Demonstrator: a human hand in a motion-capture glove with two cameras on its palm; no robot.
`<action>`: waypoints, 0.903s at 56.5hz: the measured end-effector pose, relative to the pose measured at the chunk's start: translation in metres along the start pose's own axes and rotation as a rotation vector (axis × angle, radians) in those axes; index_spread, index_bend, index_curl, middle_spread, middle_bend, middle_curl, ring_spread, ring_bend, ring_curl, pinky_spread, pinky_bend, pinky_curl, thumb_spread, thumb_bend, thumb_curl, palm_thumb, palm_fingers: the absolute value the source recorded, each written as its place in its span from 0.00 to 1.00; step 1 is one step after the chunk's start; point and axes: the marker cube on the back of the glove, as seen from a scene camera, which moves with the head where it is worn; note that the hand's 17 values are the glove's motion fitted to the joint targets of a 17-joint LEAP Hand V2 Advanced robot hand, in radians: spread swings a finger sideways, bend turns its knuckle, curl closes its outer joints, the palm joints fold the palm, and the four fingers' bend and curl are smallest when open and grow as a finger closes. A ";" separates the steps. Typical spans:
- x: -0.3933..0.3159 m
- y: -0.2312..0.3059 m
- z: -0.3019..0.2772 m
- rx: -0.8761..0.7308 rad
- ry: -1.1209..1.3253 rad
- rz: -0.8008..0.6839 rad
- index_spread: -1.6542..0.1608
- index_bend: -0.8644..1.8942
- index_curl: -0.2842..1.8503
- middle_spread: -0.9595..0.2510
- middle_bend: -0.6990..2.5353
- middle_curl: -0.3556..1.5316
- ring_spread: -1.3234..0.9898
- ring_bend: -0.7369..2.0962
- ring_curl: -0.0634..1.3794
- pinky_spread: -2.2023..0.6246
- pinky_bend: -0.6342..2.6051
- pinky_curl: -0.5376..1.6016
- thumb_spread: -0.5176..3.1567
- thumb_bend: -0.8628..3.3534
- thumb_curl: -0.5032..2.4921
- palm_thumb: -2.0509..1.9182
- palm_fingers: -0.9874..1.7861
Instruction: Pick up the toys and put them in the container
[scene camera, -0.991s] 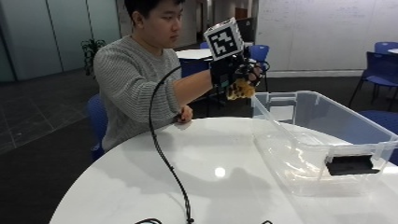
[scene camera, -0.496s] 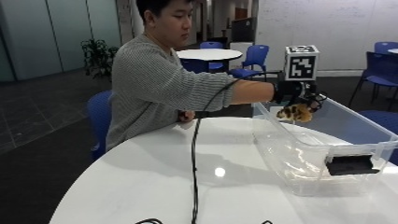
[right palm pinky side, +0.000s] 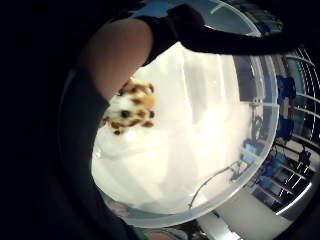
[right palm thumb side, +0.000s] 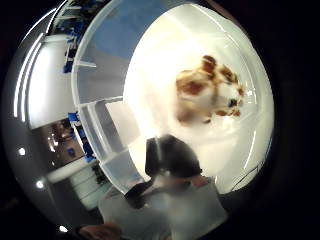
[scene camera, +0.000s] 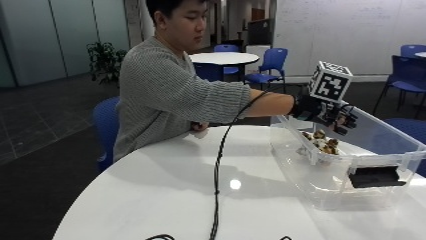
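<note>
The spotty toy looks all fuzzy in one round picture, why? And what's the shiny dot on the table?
In the thumb side palm view the spotty toy is smeared, so blurred or too close. The little finger side view shows it sharper. In the outside view the dot is glare on the table.

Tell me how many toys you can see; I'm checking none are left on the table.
1: a spotted plush toy lies inside the clear plastic container, below the gloved right hand. None shows on the white table, though the container's far side could hide others.

Gloved right hand (scene camera: 324, 112) reaches forward on outstretched arm, fingers relaxed.
</note>
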 end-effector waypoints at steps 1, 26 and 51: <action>-0.008 0.000 0.002 -0.004 -0.009 0.002 0.72 0.37 0.54 0.55 0.28 0.62 0.45 0.44 0.42 0.76 0.53 0.46 0.47 0.19 0.42 0.54 0.21; 0.032 0.213 -0.038 0.187 -0.154 -0.190 0.71 0.35 0.36 0.66 0.25 0.43 0.54 0.34 0.33 0.81 0.46 0.42 0.49 0.20 0.31 0.51 0.27; 0.031 0.460 0.102 0.373 0.100 -0.040 0.71 0.37 0.31 0.69 0.26 0.36 0.55 0.32 0.30 0.81 0.43 0.41 0.50 0.20 0.27 0.51 0.31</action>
